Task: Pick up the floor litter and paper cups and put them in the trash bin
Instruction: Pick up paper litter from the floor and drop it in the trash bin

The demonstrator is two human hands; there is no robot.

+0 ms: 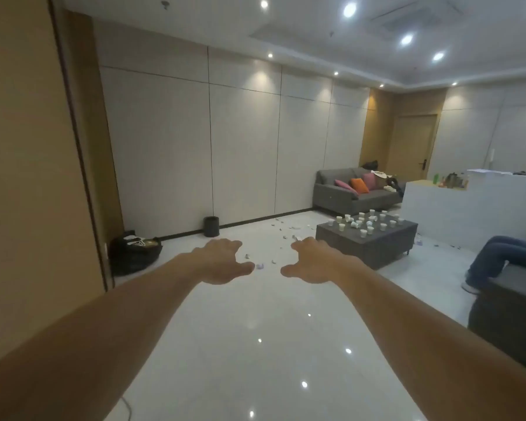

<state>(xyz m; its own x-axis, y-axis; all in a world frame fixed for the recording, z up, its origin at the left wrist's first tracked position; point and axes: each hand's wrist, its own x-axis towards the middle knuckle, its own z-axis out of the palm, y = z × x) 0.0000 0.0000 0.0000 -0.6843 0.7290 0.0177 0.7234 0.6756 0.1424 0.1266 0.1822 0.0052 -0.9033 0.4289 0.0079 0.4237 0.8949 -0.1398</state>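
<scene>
Both my arms stretch forward over the glossy white floor. My left hand (222, 262) and my right hand (312, 262) hang side by side, palms down, fingers relaxed, holding nothing. Small bits of floor litter (286, 230) lie scattered on the tiles beyond my hands, running toward the wall. Several white paper cups (365, 223) stand or lie on a low dark coffee table (377, 247) at the right. A small dark trash bin (211, 226) stands against the far wall, left of the litter.
A black bag (134, 252) sits on the floor by the left wall. A grey sofa (356, 192) with cushions stands at the back. A white counter (468, 208) lies right of the table. A person's legs (498, 256) rest on a dark seat at far right.
</scene>
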